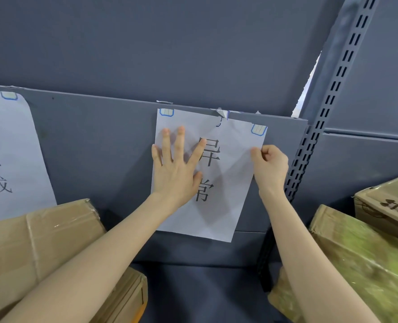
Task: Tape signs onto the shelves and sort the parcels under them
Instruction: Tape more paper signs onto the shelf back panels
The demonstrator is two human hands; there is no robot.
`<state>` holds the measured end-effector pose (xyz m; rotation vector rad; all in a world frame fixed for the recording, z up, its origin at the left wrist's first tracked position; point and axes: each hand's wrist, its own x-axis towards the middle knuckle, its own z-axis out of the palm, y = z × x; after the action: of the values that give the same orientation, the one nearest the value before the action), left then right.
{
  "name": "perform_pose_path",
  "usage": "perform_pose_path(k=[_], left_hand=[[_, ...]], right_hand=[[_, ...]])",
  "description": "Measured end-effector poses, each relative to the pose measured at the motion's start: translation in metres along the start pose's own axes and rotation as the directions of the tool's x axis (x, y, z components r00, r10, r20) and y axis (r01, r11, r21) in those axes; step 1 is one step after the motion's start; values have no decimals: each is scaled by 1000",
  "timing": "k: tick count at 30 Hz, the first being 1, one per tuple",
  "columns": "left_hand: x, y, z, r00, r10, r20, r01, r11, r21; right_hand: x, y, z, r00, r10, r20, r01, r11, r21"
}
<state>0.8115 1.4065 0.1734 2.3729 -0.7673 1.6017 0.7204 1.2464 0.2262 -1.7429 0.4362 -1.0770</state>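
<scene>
We press our left hand (177, 169) flat on the white paper sign (233, 173), fingers straight and spread wide and the palm on the sheet's left half, partly covering the two black characters printed down its middle. Our right hand (271, 166) pinches the sign's right edge between thumb and curled forefinger, with the other fingers folded in.

The sign lies against the grey back panel (100, 141) of the shelf, its top edge just below the panel's upper lip and the sheet slightly tilted. A blue-bordered sticker (166, 112) sits over its top left corner and another (258, 129) over its top right corner. Between them a torn, crumpled scrap (222, 114) hangs at the lip.

Well to the left, a second sign (9, 155) hangs on the same panel, with a sticker of its own (9, 95) at the top. A slotted grey upright (333, 89) rises just right of our sign.

A taped cardboard parcel (42, 241) lies under our left forearm. To the right are a parcel wrapped in glossy greenish tape (368, 257) and, behind it, a printed carton (386, 199).
</scene>
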Motion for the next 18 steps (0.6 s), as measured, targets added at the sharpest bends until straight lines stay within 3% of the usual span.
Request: perform_pose_path(k=[18], left_hand=[[2, -8, -1, 998, -33, -52, 34, 999, 19]], right_hand=[[1, -6, 15, 999, -38, 5, 38, 998, 57]])
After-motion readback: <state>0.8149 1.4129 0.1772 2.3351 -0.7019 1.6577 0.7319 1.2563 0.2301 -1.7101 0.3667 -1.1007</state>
